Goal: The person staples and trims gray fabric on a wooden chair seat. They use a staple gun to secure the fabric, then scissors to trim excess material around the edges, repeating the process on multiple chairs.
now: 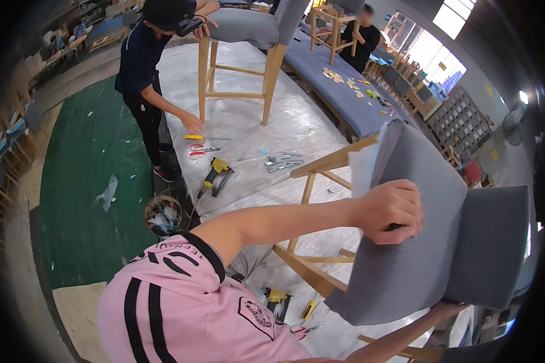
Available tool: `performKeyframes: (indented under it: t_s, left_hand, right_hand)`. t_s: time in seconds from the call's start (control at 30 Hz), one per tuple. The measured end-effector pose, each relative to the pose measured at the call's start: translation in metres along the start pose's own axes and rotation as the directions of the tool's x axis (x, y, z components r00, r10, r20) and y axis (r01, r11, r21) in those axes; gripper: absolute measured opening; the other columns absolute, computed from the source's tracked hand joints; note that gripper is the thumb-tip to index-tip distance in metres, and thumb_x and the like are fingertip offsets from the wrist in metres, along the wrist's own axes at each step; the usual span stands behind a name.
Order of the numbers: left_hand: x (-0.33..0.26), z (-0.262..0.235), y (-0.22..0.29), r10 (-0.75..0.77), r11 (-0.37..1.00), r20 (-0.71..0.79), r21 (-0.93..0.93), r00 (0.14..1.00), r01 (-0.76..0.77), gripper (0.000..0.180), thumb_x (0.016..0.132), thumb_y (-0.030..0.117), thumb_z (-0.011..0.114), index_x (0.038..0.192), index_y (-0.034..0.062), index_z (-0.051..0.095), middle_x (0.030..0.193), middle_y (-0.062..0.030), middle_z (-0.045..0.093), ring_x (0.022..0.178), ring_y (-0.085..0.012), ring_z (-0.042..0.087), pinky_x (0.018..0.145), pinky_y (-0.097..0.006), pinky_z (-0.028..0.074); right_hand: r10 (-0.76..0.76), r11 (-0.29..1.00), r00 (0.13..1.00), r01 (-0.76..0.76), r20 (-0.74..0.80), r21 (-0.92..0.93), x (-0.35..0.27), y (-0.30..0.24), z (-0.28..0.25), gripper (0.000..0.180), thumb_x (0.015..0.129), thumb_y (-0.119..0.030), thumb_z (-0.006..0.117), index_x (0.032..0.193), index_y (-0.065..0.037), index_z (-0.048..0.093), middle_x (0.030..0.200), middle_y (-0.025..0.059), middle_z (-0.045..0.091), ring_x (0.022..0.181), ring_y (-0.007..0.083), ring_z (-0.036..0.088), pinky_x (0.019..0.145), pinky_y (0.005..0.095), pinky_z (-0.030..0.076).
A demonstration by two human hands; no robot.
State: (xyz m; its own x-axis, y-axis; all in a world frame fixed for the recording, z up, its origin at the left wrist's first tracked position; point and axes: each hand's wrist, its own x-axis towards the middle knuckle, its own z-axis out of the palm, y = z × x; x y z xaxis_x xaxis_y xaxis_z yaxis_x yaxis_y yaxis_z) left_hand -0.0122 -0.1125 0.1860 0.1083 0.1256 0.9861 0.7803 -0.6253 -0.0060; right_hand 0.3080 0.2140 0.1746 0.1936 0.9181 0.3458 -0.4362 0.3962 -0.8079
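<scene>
A grey upholstered bar chair (pixel 406 266) with wooden legs is tipped on its side in front of me. My left hand (pixel 391 212) is closed in a fist against its seat. What the fist holds, if anything, is hidden. My right hand (pixel 449 309) grips the lower edge of the chair's backrest (pixel 487 245), its fingers partly out of sight. White padding (pixel 361 172) shows at the seat's underside. Close to my body lie a yellow and black staple gun (pixel 278 302), a yellow cutter knife (pixel 309 309) and red-handled scissors (pixel 299 330).
A co-worker (pixel 148 66) leans on another grey bar chair (pixel 242 27) on the plastic-covered table (pixel 236 112). A second staple gun (pixel 215 175), scissors (pixel 198 150) and staple strips (pixel 283 162) lie there. A waste basket (pixel 163 213) stands left; another person (pixel 363 39) works beyond.
</scene>
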Motion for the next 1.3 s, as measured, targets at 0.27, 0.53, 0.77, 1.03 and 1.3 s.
performKeyframes:
  t_s: [0.27, 0.53, 0.77, 1.03, 1.3]
  left_hand:
    - [-0.049, -0.107, -0.009, -0.275, 0.961, -0.119, -0.026, 0.954, 0.274, 0.022, 0.093, 0.015, 0.055, 0.081, 0.0114, 0.073, 0.094, -0.0019, 0.076, 0.103, -0.0227, 0.068, 0.109, -0.046, 0.038]
    - [-0.065, -0.106, -0.089, -0.407, 0.913, -0.223, -0.064, 0.885, 0.404, 0.026, 0.098, 0.019, 0.059, 0.083, 0.0030, 0.073, 0.084, -0.0066, 0.072, 0.090, -0.0230, 0.066, 0.090, -0.039, 0.049]
    - [-0.071, -0.043, -0.054, -0.397, 0.878, -0.104, -0.333, 0.912, 0.344, 0.026, 0.096, 0.034, 0.063, 0.096, 0.0099, 0.073, 0.113, -0.0088, 0.064, 0.126, -0.0326, 0.049, 0.115, -0.052, 0.030]
    - [-0.068, -0.009, -0.055, -0.439, 0.863, -0.224, -0.375, 0.870, 0.338, 0.022, 0.093, 0.032, 0.064, 0.099, 0.0127, 0.071, 0.114, -0.0086, 0.061, 0.127, -0.0334, 0.048, 0.118, -0.054, 0.025]
    - [0.002, -0.019, -0.101, -0.720, 0.693, 0.069, 0.143, 0.691, 0.707, 0.034, 0.092, 0.030, 0.078, 0.120, 0.0123, 0.072, 0.119, -0.0047, 0.072, 0.107, -0.0135, 0.065, 0.094, -0.031, 0.051]
  right_hand:
    - [-0.340, 0.905, 0.939, 0.343, 0.056, -0.253, -0.070, -0.020, 0.036, 0.065, 0.107, -0.048, 0.039, 0.157, -0.008, 0.038, 0.157, 0.0179, 0.042, 0.141, 0.0368, 0.043, 0.118, 0.0534, 0.038]
    - [-0.088, 0.939, 0.954, 0.175, 0.285, -0.295, -0.056, 0.061, 0.086, 0.069, 0.104, -0.050, 0.048, 0.155, -0.005, 0.041, 0.156, 0.0184, 0.043, 0.141, 0.0364, 0.043, 0.119, 0.0491, 0.033]
    - [-0.013, 0.868, 0.877, 0.248, 0.480, -0.430, -0.043, 0.154, 0.182, 0.063, 0.105, -0.046, 0.049, 0.151, -0.004, 0.045, 0.151, 0.0178, 0.049, 0.136, 0.0331, 0.048, 0.116, 0.0457, 0.036]
    - [-0.028, 0.781, 0.807, 0.386, 0.590, -0.491, 0.023, 0.213, 0.197, 0.056, 0.106, -0.042, 0.050, 0.146, -0.002, 0.050, 0.145, 0.0171, 0.055, 0.130, 0.0294, 0.054, 0.112, 0.0418, 0.040]
    - [-0.207, 0.206, 0.549, 0.834, 0.810, -0.512, 0.179, 0.150, 0.043, 0.051, 0.108, -0.037, 0.050, 0.141, 0.000, 0.055, 0.139, 0.0164, 0.061, 0.124, 0.0257, 0.060, 0.108, 0.0379, 0.045]
